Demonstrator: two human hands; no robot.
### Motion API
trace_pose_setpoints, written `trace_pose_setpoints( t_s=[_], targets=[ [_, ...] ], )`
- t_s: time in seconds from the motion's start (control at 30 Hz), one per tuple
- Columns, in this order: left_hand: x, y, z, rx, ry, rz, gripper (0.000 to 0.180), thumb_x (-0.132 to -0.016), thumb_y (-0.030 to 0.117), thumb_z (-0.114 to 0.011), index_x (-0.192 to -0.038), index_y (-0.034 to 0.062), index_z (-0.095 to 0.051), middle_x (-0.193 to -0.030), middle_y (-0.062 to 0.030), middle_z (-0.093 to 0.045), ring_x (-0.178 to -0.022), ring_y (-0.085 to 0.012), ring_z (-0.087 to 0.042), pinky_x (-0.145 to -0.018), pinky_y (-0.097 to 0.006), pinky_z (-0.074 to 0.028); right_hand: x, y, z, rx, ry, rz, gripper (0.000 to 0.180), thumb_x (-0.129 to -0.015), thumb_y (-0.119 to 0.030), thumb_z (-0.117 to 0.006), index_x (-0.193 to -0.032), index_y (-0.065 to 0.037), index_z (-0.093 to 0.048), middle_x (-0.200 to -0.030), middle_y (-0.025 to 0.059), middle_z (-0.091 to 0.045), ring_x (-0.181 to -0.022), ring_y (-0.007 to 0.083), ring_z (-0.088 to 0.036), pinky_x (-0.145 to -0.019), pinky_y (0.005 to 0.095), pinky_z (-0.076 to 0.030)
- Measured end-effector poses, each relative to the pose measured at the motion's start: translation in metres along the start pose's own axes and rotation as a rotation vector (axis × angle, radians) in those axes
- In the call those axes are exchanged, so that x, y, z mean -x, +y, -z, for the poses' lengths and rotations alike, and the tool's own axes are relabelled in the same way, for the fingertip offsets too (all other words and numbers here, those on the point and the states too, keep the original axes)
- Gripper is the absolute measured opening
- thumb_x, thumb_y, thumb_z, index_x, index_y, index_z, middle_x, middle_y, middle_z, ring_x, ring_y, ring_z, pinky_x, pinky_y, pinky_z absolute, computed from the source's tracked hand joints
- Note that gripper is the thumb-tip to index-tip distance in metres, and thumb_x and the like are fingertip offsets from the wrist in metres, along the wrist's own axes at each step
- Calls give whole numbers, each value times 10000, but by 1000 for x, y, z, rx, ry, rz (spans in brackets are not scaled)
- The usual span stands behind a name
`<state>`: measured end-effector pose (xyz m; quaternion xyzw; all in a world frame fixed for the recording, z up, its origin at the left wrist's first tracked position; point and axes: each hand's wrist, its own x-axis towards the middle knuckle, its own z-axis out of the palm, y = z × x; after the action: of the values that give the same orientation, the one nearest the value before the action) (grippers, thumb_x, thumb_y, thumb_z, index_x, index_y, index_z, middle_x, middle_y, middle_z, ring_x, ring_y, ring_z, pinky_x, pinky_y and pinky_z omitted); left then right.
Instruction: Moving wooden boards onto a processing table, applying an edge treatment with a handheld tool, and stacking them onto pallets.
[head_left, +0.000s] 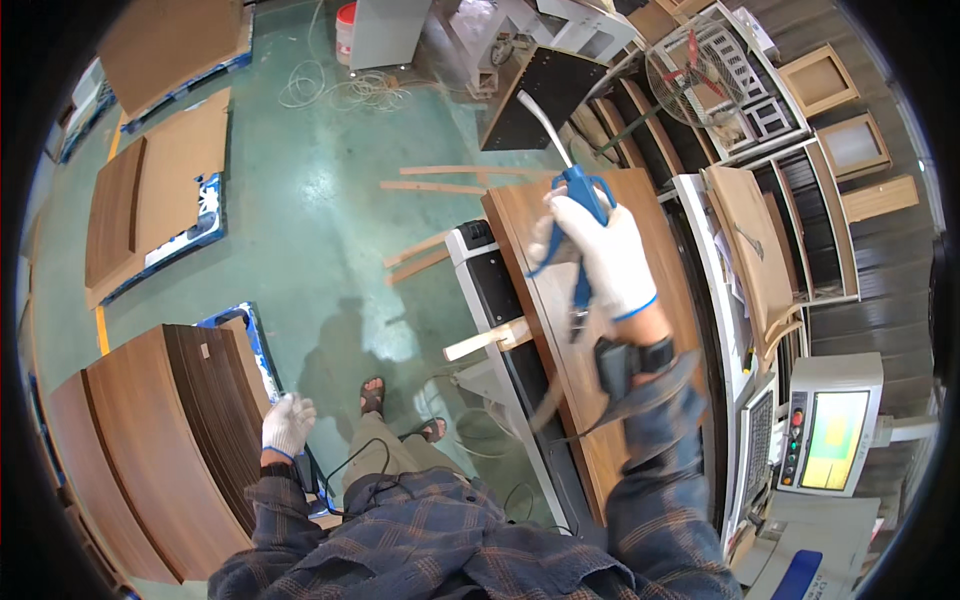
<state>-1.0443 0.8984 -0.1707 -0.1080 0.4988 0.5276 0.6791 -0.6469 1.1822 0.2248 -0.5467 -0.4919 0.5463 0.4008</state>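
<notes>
My right hand (608, 250), in a white knit glove, is wrapped round a blue air blow gun (580, 188). The gun's bent metal nozzle points up and away to the left, above the far end of a wood-grain panel (600, 400). That panel lies on the machine beside me, under my right forearm. My left hand (289, 424), also gloved, hangs low at my left with loosely bent fingers and nothing visible in it. It is nearest a stack of brown boards (205, 400); whether it touches them I cannot tell.
A wooden-handled tool (488, 339) lies across the machine's black edge (505, 290). Thin wood strips (430, 186) lie on the green floor. More panels (165, 190) sit on pallets at the left. At the right are a control screen (835, 430), a keyboard (757, 450) and a fan (695, 78).
</notes>
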Motion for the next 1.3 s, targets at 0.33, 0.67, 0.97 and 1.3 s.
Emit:
trace_pose_setpoints(
  t_s=[0.33,0.67,0.97,1.3],
  targets=[
    [13,29,-162,-616,-461,123,333,-1021,286,-632,-1166,-13,-618,-947,-139,-703,-770,-225,-692,-687,-354,-568,53,210,-37,797,192,501,309,-809,-191,-800,-1064,-54,-691,-1073,138,-699,-1040,358,-654,-927,462,-521],
    [80,-12,-308,-1274,-1116,273,228,-1028,127,-585,-1152,-38,-682,-964,-88,-744,-798,-120,-668,-744,-276,-558,84,208,12,925,79,557,223,-851,-177,-709,-1049,-74,-704,-1036,125,-693,-960,358,-635,-864,468,-521],
    [111,8,-408,-1134,-799,-381,217,-993,139,-629,-1158,3,-663,-1001,-98,-740,-823,-141,-683,-764,-290,-550,260,165,194,1153,599,93,309,-901,-229,-686,-1169,-76,-699,-1175,166,-710,-1106,383,-667,-971,460,-539],
    [-48,14,-613,-1996,-360,-1208,779,-882,549,-716,-1354,-61,-607,-1285,-296,-677,-1215,-413,-655,-1034,-448,-511,386,320,394,161,1072,-680,556,-982,-433,-622,-1162,91,-671,-1090,323,-719,-989,487,-687,-882,474,-539]
  ],
)
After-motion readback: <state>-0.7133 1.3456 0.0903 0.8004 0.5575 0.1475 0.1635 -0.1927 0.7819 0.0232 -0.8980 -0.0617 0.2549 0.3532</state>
